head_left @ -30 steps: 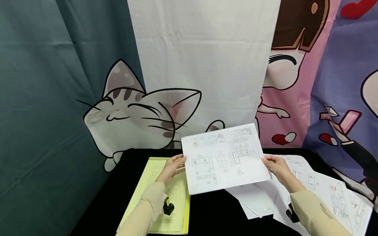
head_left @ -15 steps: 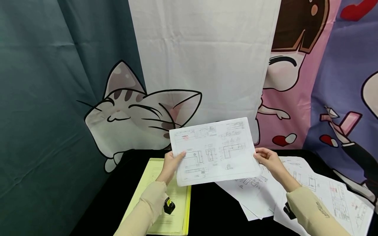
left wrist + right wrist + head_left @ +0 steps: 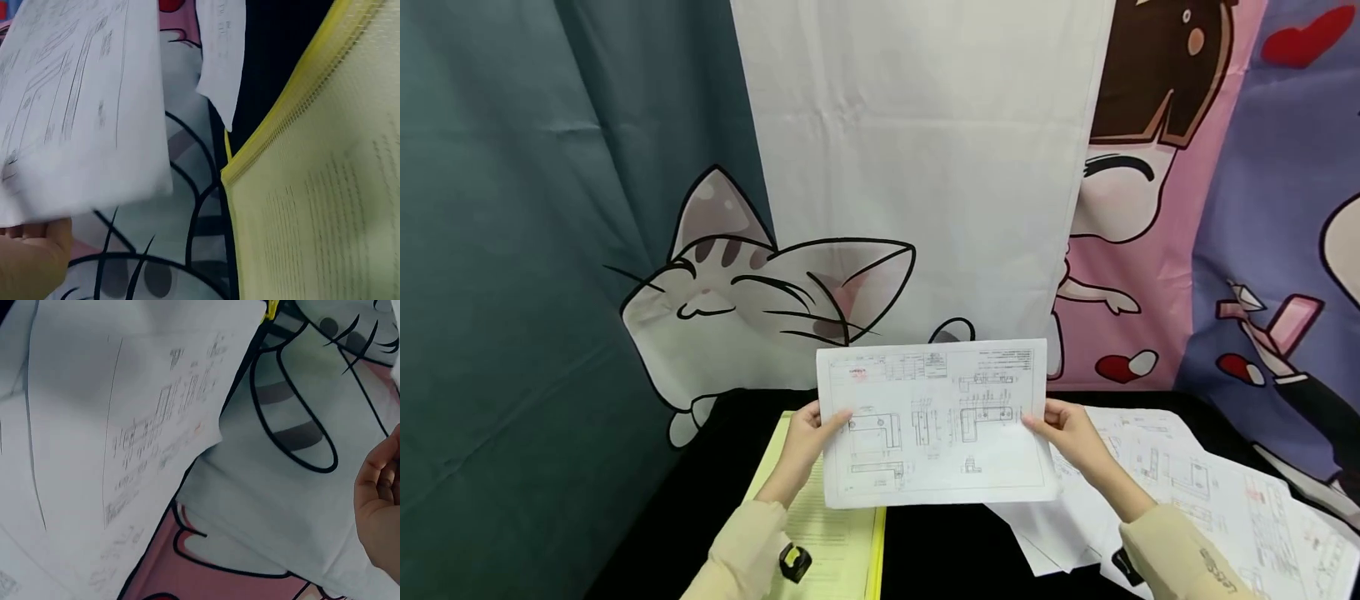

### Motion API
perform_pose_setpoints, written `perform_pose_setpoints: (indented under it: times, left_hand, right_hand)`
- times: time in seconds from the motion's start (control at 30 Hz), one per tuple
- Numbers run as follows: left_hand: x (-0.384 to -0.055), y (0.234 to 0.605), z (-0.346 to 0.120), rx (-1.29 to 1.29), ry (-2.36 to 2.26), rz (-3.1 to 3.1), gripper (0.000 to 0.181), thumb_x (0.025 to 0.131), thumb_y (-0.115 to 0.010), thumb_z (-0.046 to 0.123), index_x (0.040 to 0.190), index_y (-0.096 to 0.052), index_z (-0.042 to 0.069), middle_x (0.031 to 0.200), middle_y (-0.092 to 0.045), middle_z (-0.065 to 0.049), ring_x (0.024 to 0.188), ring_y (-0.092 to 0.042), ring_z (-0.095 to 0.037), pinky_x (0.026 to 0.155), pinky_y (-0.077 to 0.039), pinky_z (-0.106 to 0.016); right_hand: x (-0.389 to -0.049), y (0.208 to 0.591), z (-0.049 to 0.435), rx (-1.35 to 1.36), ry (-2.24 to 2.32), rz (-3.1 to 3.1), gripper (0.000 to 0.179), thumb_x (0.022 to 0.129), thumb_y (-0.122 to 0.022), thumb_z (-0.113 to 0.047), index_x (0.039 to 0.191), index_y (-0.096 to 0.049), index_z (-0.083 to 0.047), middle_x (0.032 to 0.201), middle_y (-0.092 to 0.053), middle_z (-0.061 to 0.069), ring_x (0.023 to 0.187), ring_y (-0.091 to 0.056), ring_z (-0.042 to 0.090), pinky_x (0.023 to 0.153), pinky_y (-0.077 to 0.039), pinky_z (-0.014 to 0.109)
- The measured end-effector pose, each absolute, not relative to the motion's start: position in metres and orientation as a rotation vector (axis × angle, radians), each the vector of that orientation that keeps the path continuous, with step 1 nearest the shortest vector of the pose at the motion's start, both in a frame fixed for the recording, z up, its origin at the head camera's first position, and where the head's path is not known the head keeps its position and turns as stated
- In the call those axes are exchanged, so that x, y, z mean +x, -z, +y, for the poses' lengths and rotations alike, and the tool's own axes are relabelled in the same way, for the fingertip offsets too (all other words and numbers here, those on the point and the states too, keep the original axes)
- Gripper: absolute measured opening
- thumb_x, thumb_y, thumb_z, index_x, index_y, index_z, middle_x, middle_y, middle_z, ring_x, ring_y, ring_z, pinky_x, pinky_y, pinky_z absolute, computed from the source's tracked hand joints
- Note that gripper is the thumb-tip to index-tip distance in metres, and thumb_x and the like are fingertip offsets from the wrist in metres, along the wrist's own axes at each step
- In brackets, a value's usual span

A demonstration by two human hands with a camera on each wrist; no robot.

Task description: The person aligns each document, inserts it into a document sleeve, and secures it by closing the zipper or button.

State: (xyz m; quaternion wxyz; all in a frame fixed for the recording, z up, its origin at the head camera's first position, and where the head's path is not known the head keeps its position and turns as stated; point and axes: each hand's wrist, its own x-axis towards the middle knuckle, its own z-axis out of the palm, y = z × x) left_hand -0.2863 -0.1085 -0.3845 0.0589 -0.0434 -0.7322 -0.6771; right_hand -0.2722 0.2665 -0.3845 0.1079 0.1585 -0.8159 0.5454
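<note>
A white sheet of paper point(image 3: 936, 475) printed with technical drawings is held up in front of me in the head view, its lower edge nearly level. My left hand point(image 3: 801, 446) grips its left edge, thumb across the printed front and fingers behind. At the right edge my right hand point(image 3: 1075, 437) pinches it the same way. The left wrist view shows part of the sheet point(image 3: 81, 125) above the left hand point(image 3: 34, 262). In the right wrist view, curled fingers of the right hand point(image 3: 380, 506) show at the right border, and the sheet is almost wholly out of frame.
A yellow mesh pouch point(image 3: 827, 542) with printed pages inside lies beneath the left forearm on the black-covered table point(image 3: 936, 550). Several loose drawing sheets point(image 3: 1217, 500) lie spread and overlapping at the right, partly under the right forearm. A cartoon-printed curtain point(image 3: 925, 167) hangs behind the table.
The sheet has shifted left and turned from tilted to nearly level, both hands moving with it. It rose slightly, then came lower. The left thumb now lies over its front.
</note>
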Motion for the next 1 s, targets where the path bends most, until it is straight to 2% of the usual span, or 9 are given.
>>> perform_pose_setpoints:
  times: [0.07, 0.2, 0.33, 0.5, 0.63, 0.73, 0.83, 1.0]
  left_hand:
    - [-0.276, 0.385, -0.115, -0.087, 2.073, -2.195, 0.043, 0.09, -0.065, 0.02, 0.125, -0.054, -0.002, 0.097, -0.071, -0.008, 0.074, -0.066, -0.008, 0.067, -0.056, -0.022]
    - [-0.254, 0.382, -0.119, 0.023, 2.163, -2.084, 0.05, 0.093, -0.059, 0.029, 0.132, -0.048, 0.001, 0.097, -0.069, 0.002, 0.077, -0.065, -0.005, 0.069, -0.055, -0.021]
    - [-0.238, 0.375, -0.105, 0.034, 2.298, -1.864, 0.039, 0.094, -0.058, 0.026, 0.124, -0.052, 0.001, 0.085, -0.068, 0.011, 0.075, -0.066, -0.003, 0.071, -0.057, -0.022]
    - [-0.233, 0.369, -0.075, -0.007, 2.403, -1.641, 0.03, 0.093, -0.06, 0.017, 0.117, -0.052, 0.002, 0.086, -0.067, 0.009, 0.077, -0.068, -0.005, 0.077, -0.058, -0.028]
    - [-0.238, 0.365, -0.048, 0.063, 2.492, -1.497, 0.028, 0.091, -0.063, 0.019, 0.114, -0.055, 0.006, 0.084, -0.069, 0.009, 0.076, -0.067, -0.005, 0.074, -0.057, -0.024]
    - [-0.243, 0.365, -0.028, 0.162, 2.557, -1.407, 0.025, 0.089, -0.066, 0.025, 0.11, -0.06, 0.012, 0.085, -0.07, 0.011, 0.076, -0.067, -0.004, 0.071, -0.056, -0.022]
    - [-0.245, 0.368, -0.012, 0.214, 2.6, -1.322, 0.029, 0.085, -0.07, 0.028, 0.109, -0.061, 0.016, 0.091, -0.071, 0.01, 0.08, -0.068, -0.006, 0.075, -0.056, -0.023]
    - [-0.242, 0.381, 0.004, 0.112, 2.556, -1.312, 0.038, 0.082, -0.072, 0.028, 0.116, -0.058, 0.017, 0.102, -0.071, 0.008, 0.088, -0.069, -0.01, 0.081, -0.057, -0.027]
  right_hand:
    - [-0.266, 0.387, 0.264, 0.394, -1.639, -2.393, 0.037, 0.091, -0.06, -0.006, 0.118, -0.052, 0.018, 0.096, -0.07, 0.022, 0.071, -0.064, -0.001, 0.06, -0.054, 0.021]
    - [-0.255, 0.386, 0.259, 0.235, -1.743, -2.339, 0.042, 0.093, -0.059, -0.012, 0.122, -0.05, 0.017, 0.084, -0.073, -0.007, 0.069, -0.065, 0.001, 0.06, -0.055, 0.021]
    - [-0.249, 0.381, 0.247, 0.128, -1.887, -2.201, 0.037, 0.094, -0.059, -0.016, 0.121, -0.053, 0.009, 0.08, -0.069, -0.022, 0.072, -0.066, 0.001, 0.062, -0.056, 0.019]
    - [-0.239, 0.378, 0.219, -0.056, -2.012, -1.984, 0.028, 0.094, -0.057, -0.013, 0.115, -0.052, 0.004, 0.074, -0.066, -0.024, 0.071, -0.063, -0.005, 0.064, -0.053, 0.012]
    - [-0.23, 0.379, 0.198, -0.186, -2.066, -1.882, 0.026, 0.094, -0.057, -0.011, 0.115, -0.052, 0.004, 0.07, -0.066, -0.023, 0.069, -0.061, -0.006, 0.064, -0.052, 0.011]
    - [-0.226, 0.383, 0.188, -0.222, -2.102, -1.87, 0.031, 0.094, -0.056, -0.01, 0.12, -0.051, 0.007, 0.072, -0.066, -0.024, 0.07, -0.061, -0.006, 0.065, -0.052, 0.011]
    - [-0.223, 0.387, 0.18, -0.235, -2.119, -1.892, 0.039, 0.095, -0.056, -0.011, 0.125, -0.047, 0.011, 0.074, -0.066, -0.025, 0.072, -0.062, -0.007, 0.068, -0.052, 0.011]
    - [-0.222, 0.392, 0.173, -0.228, -2.14, -1.917, 0.042, 0.095, -0.056, -0.011, 0.128, -0.045, 0.012, 0.076, -0.066, -0.024, 0.073, -0.063, -0.006, 0.069, -0.052, 0.011]
